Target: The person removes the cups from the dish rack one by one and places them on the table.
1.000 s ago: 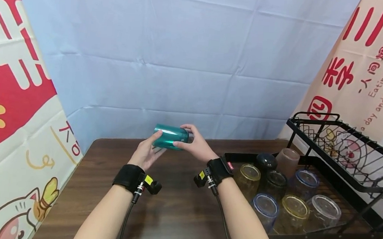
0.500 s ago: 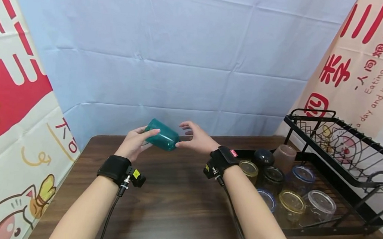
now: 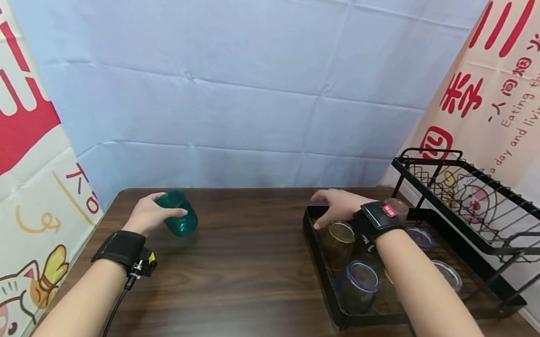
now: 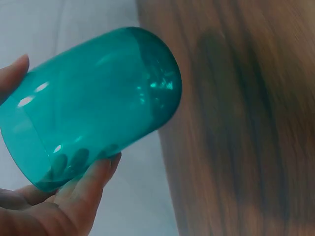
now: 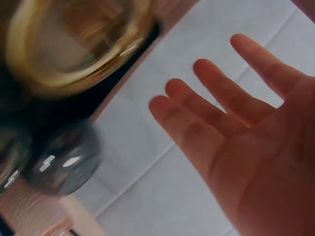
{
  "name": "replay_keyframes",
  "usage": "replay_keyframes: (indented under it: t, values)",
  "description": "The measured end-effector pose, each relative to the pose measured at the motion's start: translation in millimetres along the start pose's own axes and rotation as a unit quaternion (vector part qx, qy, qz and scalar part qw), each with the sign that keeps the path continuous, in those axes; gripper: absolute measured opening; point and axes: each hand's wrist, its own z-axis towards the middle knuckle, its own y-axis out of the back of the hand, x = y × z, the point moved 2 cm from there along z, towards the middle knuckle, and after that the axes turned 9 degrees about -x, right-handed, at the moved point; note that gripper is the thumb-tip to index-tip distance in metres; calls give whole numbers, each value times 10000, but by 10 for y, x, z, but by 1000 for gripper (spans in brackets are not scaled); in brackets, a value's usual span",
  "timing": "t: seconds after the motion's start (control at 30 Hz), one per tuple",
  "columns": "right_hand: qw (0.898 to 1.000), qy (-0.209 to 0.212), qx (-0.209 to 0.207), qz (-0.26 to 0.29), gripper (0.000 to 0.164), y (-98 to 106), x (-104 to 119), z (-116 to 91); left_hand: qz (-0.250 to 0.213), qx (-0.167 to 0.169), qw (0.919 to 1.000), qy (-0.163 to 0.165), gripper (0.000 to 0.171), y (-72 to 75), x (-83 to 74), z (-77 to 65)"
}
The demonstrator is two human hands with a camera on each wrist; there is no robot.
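Observation:
My left hand [image 3: 146, 214] grips a clear teal cup [image 3: 181, 219] around its side, toward the open end. The cup is tilted, with its rounded base pointing down and right over the table. In the left wrist view, thumb and fingers sit on opposite sides of the teal cup [image 4: 103, 103], near its rim. Over at the rack, my right hand [image 3: 338, 204] hovers above a yellow-tinted glass [image 3: 341, 235] with nothing in its grasp. Its fingers are extended in the right wrist view, beside the blurred yellow rim [image 5: 64, 83] and a dark glass [image 5: 69, 160].
A black two-tier dish rack [image 3: 321, 273] stands on the right of the wooden table [image 3: 243, 272]. Several upturned glasses fill its lower tray, including a blue-rimmed glass [image 3: 361, 284]. Its wire upper shelf [image 3: 474, 200] overhangs the right side. A pale cloth [image 3: 253, 82] hangs behind.
The right hand has let go of the teal cup and moved right to the rack. The left hand has carried the cup left and lower, its base turning downward.

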Motion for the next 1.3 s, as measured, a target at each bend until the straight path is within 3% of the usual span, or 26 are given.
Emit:
replay_keyframes:
  t: [0.2, 0.37, 0.8, 1.3]
  values:
    - [9969, -477, 554, -278, 74, -46, -160, -190, 423, -239, 9988, -2, 99, 84, 131, 7]
    - [9936, -537, 788, -602, 74, -135, -209, -208, 710, -273, 9971, 67, 99, 87, 189, -2]
    - [9906, -566, 932, -830, 71, -217, -279, -222, 1089, -392, 9933, -58, 92, 60, 217, -14]
    - [9900, -603, 991, -806, 69, -193, -229, -240, 1525, -127, 9882, -14, 99, 40, 123, 10]
